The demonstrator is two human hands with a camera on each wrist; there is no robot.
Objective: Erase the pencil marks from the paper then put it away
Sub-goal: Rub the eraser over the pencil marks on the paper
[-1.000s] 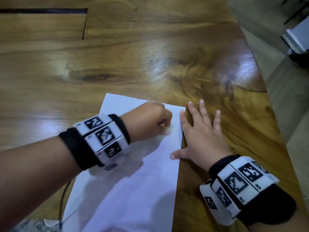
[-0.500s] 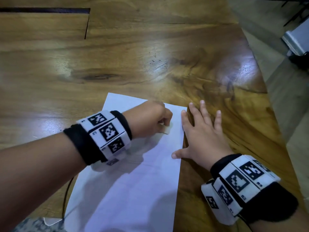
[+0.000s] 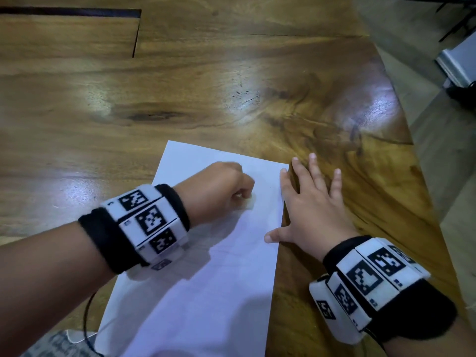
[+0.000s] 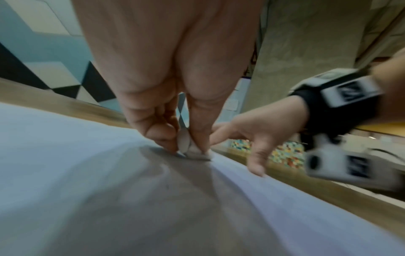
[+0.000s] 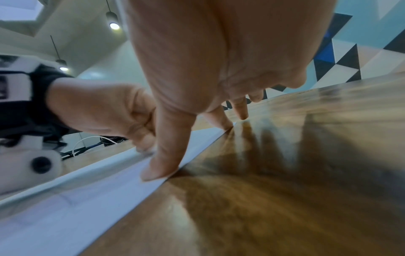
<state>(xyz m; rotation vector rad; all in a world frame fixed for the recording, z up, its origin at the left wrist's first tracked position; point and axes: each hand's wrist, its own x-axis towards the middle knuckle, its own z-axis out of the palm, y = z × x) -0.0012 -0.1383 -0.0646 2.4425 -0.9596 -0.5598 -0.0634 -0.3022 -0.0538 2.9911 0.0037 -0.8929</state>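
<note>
A white sheet of paper (image 3: 206, 292) lies on the wooden table (image 3: 180, 99). My left hand (image 3: 221, 186) is curled into a fist over its upper part and pinches a small whitish eraser (image 3: 250, 204) against the sheet. The left wrist view shows the eraser (image 4: 195, 152) pressed on the paper (image 4: 65, 155) between thumb and fingers. My right hand (image 3: 314, 202) lies flat with straight, spread fingers at the paper's right edge; thumb and forefinger rest on the sheet, the rest on bare wood. In the right wrist view the thumb (image 5: 162, 162) presses the paper's edge (image 5: 109, 181). Pencil marks are too faint to tell.
The table's right edge (image 3: 422, 176) runs diagonally close to my right hand, with floor beyond. A dark slot (image 3: 69, 11) cuts the tabletop at the far left. A thin black cable (image 3: 88, 318) runs by the paper's lower left corner.
My left hand with the eraser has shifted slightly back and forth over the paper's upper right part. My right hand has stayed flat at the edge.
</note>
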